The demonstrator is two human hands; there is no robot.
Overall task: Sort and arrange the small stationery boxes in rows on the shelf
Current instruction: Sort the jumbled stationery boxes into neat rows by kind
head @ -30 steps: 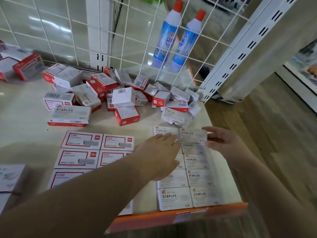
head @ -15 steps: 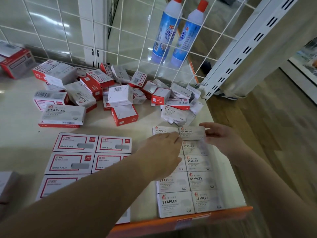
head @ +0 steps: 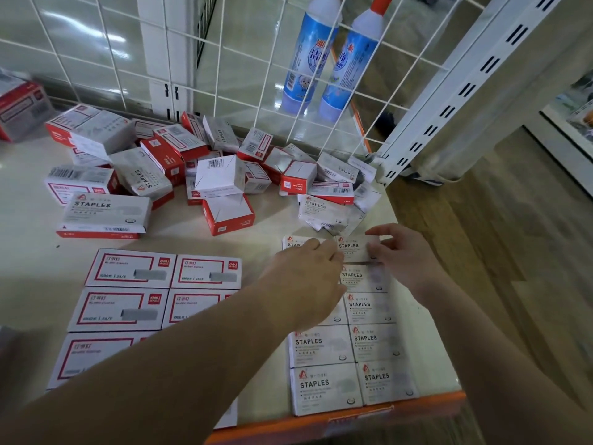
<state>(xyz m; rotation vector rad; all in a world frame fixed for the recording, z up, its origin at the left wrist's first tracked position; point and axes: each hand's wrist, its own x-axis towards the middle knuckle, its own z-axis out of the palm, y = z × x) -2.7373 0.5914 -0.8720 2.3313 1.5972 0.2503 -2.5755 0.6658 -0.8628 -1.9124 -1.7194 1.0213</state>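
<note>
Two columns of white STAPLES boxes [head: 324, 385] are laid flat near the shelf's [head: 25, 200] front right corner. The farthest box [head: 353, 248] of the right column is pinched by the curled fingers of the right hand [head: 402, 263]. The left hand [head: 309, 279] is laid flat, fingers straight, on the left column. Unsorted boxes [head: 221, 175] are heaped along the back edge.

The left column of white boxes [head: 321, 348] is partly covered by the left hand [head: 308, 281]. The red-framed boxes [head: 128, 309] are overlapped by the left forearm. The carton [head: 19, 110] is cut off at the left edge. Small print on the boxes is blurred and unreadable.
</note>
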